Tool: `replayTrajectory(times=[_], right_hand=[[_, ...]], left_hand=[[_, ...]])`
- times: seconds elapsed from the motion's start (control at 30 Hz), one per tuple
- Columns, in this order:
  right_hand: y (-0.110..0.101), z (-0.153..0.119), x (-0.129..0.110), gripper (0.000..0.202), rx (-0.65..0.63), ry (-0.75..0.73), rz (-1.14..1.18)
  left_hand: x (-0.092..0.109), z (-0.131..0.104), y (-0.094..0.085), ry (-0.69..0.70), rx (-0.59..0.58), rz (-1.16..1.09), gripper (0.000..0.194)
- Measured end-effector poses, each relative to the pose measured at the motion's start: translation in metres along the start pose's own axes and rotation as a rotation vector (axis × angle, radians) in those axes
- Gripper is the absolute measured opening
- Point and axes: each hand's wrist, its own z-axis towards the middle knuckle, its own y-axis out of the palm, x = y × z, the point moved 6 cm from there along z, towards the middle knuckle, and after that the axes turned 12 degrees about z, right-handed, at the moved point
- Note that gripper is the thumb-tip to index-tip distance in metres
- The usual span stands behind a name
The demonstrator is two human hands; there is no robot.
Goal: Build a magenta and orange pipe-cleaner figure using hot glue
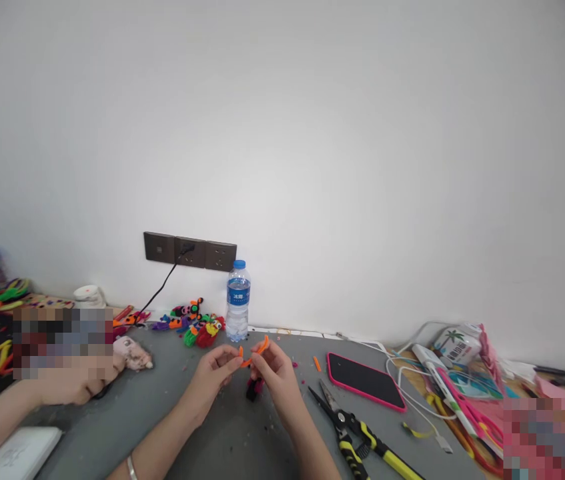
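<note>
An orange pipe cleaner (247, 363), bent into a curve, is pinched between my two hands above the grey mat. My left hand (218, 373) grips one end between thumb and fingers, and the other end is held by my right hand (275, 370). Just under my right hand hangs or lies a small black and pink fuzzy piece (253, 389); its upper part is hidden, so I cannot tell whether it is held. A short orange bit (317, 363) lies on the mat to the right.
Pliers-like cutters (347, 423) and a pink-edged phone (366, 381) lie to the right. A water bottle (238, 303) and fuzzy figures (205, 330) stand behind. Another person's hand (82, 377) is at left, near a white box (19, 453). Cables (412, 397) run at right.
</note>
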Motion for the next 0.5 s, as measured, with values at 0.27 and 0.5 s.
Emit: replayTrajectory(times=[0.27, 0.5], right_hand=[[-0.009, 0.001, -0.012, 0.032, 0.037, -0.017, 0.02], [-0.014, 0.001, -0.012, 0.029, 0.043, -0.077, 0.032]], left_hand=[[0.008, -0.006, 0.006, -0.018, -0.122, 0.064, 0.023], [0.014, -0.008, 0.009, -0.035, -0.134, 0.054, 0.027]])
